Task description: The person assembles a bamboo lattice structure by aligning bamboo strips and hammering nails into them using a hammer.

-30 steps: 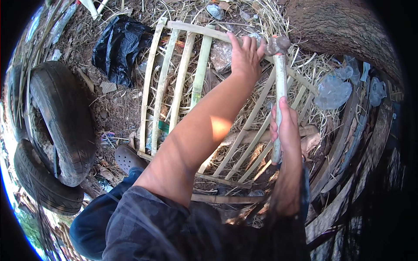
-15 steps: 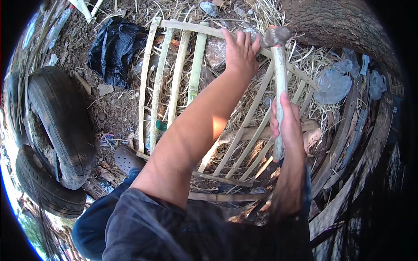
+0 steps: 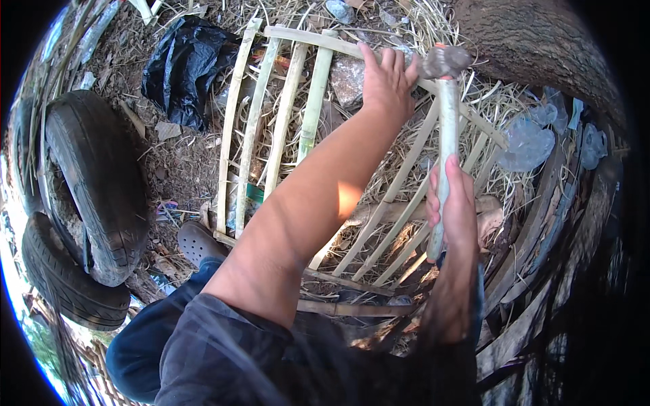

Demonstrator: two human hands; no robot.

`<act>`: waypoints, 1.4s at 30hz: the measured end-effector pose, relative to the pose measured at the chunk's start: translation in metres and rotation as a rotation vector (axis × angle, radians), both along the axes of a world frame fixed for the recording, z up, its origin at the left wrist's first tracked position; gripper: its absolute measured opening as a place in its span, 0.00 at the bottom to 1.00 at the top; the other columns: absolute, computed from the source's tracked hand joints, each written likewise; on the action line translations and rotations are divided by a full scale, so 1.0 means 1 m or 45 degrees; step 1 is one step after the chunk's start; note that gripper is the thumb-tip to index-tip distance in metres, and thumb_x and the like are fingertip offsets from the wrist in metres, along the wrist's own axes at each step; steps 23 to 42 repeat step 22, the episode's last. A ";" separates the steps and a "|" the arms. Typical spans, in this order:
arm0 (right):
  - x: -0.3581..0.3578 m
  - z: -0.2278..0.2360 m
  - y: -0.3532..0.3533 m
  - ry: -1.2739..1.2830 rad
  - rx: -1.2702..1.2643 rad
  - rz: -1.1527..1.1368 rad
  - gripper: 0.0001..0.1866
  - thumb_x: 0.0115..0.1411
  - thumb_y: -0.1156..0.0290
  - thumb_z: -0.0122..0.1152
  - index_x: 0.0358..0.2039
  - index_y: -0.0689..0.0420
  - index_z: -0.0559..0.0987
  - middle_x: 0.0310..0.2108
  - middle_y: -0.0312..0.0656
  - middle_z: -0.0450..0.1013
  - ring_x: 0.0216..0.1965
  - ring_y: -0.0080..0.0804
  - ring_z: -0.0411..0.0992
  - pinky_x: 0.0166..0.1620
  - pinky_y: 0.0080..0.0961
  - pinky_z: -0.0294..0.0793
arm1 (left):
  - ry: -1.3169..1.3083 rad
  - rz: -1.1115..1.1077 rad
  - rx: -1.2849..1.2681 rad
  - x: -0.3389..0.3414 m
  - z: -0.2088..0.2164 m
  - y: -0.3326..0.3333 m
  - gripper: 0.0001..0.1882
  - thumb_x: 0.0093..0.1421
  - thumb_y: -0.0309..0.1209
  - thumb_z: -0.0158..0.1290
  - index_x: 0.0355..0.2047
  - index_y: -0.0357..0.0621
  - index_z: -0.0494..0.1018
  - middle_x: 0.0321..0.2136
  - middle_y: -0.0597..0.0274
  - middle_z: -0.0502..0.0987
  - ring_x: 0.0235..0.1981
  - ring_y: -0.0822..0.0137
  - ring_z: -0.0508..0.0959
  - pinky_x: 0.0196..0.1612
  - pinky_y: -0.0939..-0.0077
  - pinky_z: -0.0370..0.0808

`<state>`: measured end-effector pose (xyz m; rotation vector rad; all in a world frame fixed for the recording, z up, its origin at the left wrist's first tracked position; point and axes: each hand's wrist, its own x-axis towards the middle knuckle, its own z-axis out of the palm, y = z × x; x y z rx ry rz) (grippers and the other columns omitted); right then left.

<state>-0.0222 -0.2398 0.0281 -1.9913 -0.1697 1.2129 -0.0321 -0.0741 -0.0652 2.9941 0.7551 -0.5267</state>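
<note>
My left hand (image 3: 388, 88) grips the top bamboo strip (image 3: 315, 39) of a slatted frame, its fingers hooked over the strip's far edge. In my right hand (image 3: 455, 203) is a hammer, wrapped by the fingers around its pale wooden handle (image 3: 447, 128). The hammer's dull grey head (image 3: 445, 62) is just right of my left fingers, above the strip; whether it touches is hard to tell. Several pale bamboo slats (image 3: 288, 115) run from the top strip toward a lower rail (image 3: 352, 282). My left forearm hides the frame's middle.
Two worn tyres (image 3: 101, 189) lie at the left, near a black plastic bag (image 3: 186, 71). A rock (image 3: 347, 81) sits behind the frame. A thick tree trunk (image 3: 535, 47) crosses the far right, with clear plastic bags (image 3: 527, 143) below it. Shavings and straw cover the soil.
The whole view has shifted slightly, so hands, hammer and frame appear further right. The top strip's left end now sits a little further from the leftmost slat's tip. Both grips stay the same.
</note>
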 end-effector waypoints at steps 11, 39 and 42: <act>0.005 -0.008 -0.002 -0.060 -0.010 -0.021 0.30 0.68 0.43 0.38 0.23 0.57 0.67 0.10 0.32 0.58 0.08 0.19 0.56 0.12 0.19 0.55 | -0.182 0.034 0.023 -0.004 -0.012 0.000 0.39 0.60 0.54 0.47 0.67 0.53 0.52 0.50 0.60 0.67 0.57 0.59 0.63 0.61 0.31 0.49; 0.013 0.003 -0.019 0.099 0.300 -0.066 0.30 0.65 0.36 0.40 0.26 0.54 0.64 0.09 0.33 0.56 0.06 0.20 0.55 0.10 0.18 0.61 | -0.086 0.046 0.021 0.003 -0.006 -0.001 0.43 0.59 0.59 0.46 0.70 0.60 0.47 0.51 0.63 0.67 0.58 0.59 0.61 0.62 0.32 0.47; 0.013 0.003 -0.019 0.099 0.300 -0.066 0.30 0.65 0.36 0.40 0.26 0.54 0.64 0.09 0.33 0.56 0.06 0.20 0.55 0.10 0.18 0.61 | -0.086 0.046 0.021 0.003 -0.006 -0.001 0.43 0.59 0.59 0.46 0.70 0.60 0.47 0.51 0.63 0.67 0.58 0.59 0.61 0.62 0.32 0.47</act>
